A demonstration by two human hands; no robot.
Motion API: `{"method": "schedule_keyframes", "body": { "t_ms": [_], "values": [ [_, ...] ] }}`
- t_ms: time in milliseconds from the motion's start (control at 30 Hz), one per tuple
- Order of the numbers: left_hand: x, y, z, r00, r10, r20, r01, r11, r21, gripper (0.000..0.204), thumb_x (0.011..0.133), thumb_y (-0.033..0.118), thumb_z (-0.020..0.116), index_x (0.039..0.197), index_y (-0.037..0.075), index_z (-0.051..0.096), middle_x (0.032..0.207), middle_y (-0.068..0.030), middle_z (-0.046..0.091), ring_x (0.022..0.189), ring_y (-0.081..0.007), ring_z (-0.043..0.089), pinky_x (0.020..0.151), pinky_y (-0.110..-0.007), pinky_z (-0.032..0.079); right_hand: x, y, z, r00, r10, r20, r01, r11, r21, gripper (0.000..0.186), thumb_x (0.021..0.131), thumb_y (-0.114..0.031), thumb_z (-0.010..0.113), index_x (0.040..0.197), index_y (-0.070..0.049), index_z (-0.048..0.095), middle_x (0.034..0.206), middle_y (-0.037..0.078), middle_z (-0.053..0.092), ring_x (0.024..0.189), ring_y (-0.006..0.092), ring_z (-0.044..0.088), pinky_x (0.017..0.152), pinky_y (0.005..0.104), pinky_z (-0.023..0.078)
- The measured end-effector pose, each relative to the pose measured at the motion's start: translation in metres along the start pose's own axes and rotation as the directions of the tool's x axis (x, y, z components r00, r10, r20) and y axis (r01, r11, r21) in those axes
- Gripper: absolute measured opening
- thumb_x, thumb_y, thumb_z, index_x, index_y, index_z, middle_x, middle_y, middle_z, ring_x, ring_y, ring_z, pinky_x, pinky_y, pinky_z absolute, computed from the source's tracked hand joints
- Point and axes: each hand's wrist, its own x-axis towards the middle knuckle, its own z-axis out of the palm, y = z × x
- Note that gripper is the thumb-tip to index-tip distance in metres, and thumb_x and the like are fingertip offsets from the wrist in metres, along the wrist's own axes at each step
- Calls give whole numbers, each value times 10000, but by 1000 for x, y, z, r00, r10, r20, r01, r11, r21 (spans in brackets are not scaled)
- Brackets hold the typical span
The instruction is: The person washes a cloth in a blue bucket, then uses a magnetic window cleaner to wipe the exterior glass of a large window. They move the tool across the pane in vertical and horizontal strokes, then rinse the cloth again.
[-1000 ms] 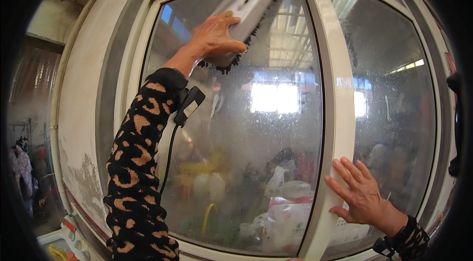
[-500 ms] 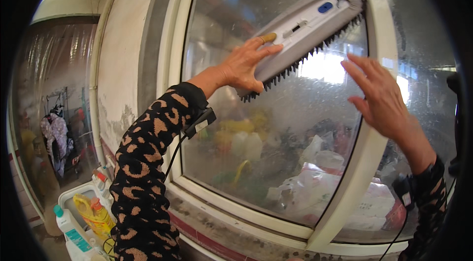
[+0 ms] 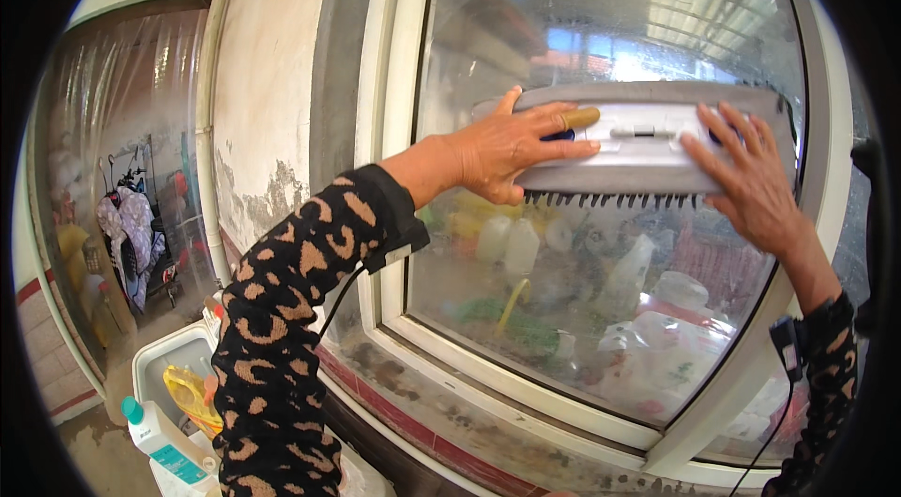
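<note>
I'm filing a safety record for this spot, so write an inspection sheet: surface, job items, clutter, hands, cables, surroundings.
Surface: window pane, upright, reflective.
Job items: grey-and-white mop head, dark bristles below, roughly level across the pane.
Clutter: teal-capped bottle and white tub, lower left.
Hands: left hand grips the mop head's left end; right hand, slightly blurred, spread over its right end.
Cables: left cable and right cable, both black.
Surroundings: plastic curtain, flaking wall.
</note>
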Motion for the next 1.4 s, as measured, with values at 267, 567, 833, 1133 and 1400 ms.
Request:
{"method": "schedule_keyframes", "body": {
  "t_ms": [267,567,833,1133,1400],
  "values": [
    [-44,8,23,999,41,-23,-44,991,-128,901,642,64,667,1476,304,424,1600,-67,300,1454,-298,322,1092,-732,183,-16,-43,27,997,-71,5,70,993,95,966,589,-175,888,1441,-313,456,1583,67,283,1485,296,207,1235,575,92],
    [-47,44,23,817,-321,-480,-11,823,-568,392,772,111,710,1157,65,657,1122,-110,665,1001,-235,661,863,-360,538,-14,-51,36,999,-41,-12,42,994,105,1005,550,-223,887,1448,-332,450,1585,42,288,1482,273,212,1249,534,109],
    [-51,71,44,635,-744,-209,-367,-53,-929,360,965,208,517,1233,-29,566,1258,-230,603,1103,-334,648,822,-467,588,-12,-56,31,999,-41,-15,43,990,133,764,755,-303,726,1468,-310,449,1588,49,300,1478,276,225,1251,526,82],
    [-75,78,93,674,-733,-94,-612,-483,-626,468,993,338,424,1235,-26,591,1295,-243,600,990,-343,680,780,-521,574,37,-76,38,996,-26,-86,33,997,76,764,804,-261,702,1500,-342,398,1613,14,268,1486,252,221,1252,503,87],
    [-86,156,118,845,-344,410,407,-85,-909,162,904,137,659,1006,10,657,871,-78,700,709,-154,698,627,-305,539,60,-86,66,990,-41,-133,35,998,-50,795,818,-257,716,1516,-369,353,1603,-37,289,1472,214,258,1247,465,140]
  ]
}}
